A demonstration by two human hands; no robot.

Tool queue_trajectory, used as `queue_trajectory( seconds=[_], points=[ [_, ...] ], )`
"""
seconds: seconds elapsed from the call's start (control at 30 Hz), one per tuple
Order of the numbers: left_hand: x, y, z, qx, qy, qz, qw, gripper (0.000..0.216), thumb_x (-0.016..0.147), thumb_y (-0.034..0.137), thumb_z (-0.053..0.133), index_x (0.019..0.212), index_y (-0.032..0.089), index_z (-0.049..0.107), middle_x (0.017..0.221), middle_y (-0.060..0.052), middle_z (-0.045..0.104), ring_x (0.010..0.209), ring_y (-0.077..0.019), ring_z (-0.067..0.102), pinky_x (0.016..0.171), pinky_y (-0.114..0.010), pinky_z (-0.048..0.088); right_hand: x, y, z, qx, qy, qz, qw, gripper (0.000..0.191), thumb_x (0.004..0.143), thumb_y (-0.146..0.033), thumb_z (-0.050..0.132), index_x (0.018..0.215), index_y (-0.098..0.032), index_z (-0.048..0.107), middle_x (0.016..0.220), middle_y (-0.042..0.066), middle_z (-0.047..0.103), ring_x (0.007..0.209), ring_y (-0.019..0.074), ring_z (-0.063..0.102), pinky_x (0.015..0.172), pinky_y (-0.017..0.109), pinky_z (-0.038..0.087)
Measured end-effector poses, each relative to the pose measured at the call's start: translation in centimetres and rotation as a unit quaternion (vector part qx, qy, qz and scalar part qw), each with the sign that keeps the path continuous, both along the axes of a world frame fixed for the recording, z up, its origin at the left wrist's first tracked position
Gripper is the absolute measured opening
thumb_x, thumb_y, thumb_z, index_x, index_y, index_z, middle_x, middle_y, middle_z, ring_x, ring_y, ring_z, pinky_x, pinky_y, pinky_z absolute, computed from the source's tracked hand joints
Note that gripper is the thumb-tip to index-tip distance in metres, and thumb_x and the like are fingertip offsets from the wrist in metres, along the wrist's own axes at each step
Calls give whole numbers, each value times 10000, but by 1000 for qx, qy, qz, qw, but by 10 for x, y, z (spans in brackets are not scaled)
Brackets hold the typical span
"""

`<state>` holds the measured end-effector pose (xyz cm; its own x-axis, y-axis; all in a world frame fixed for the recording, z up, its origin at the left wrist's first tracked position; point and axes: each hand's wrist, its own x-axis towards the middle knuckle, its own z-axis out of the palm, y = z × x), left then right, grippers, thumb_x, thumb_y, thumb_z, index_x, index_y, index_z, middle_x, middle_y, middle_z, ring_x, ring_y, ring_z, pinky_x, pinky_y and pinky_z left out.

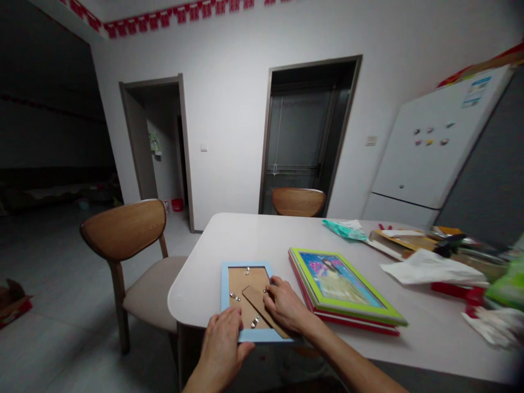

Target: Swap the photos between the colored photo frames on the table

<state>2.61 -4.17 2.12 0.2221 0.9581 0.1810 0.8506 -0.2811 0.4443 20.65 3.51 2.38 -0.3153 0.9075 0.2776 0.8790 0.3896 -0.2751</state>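
Note:
A light blue picture frame [225, 289] lies face down near the table's front edge, its brown backboard [241, 278] showing. Small metal clips [234, 296] sit along the sides of the backboard, and a brown stand leg [262, 310] lies slanted across it. My left hand [223, 344] grips the frame's near left corner, thumb on the front edge. Bent fingers of my right hand [284, 303] press on the metal clip [265, 291] at the right side; the hand partly covers that side of the frame and the leg.
Right of my hand lies a stack of picture frames, a green one [344, 281] on top with a portrait. Further right are a teal packet [346, 230], white paper [434, 267] and other clutter. Wooden chairs [126, 229] stand left and behind the white table [254, 232].

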Motion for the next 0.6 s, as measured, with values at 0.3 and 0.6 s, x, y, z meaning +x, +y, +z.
queue_trajectory(
  seconds=[0.3, 0.6],
  points=[
    [-1, -5, 5, -2, -15, -8, 1000, 484, 647, 244, 578, 1109, 154, 467, 1105, -66, 549, 1085, -198, 424, 938, -339, 278, 4, -3, -2, 14, 1, -9, 1000, 273, 783, -290, 354, 838, -161, 588, 1013, 91, 499, 900, 177, 449, 810, 262, 301],
    [-2, -7, 7, -14, 9, -2, 1000, 548, 618, 229, 612, 1135, 151, 450, 1118, -75, 544, 1089, -213, 429, 956, -339, 294, -34, 35, 6, -17, -48, -51, 997, 302, 800, -247, 321, 940, -221, 588, 962, 76, 554, 904, 202, 448, 742, 312, 314]
  ],
)
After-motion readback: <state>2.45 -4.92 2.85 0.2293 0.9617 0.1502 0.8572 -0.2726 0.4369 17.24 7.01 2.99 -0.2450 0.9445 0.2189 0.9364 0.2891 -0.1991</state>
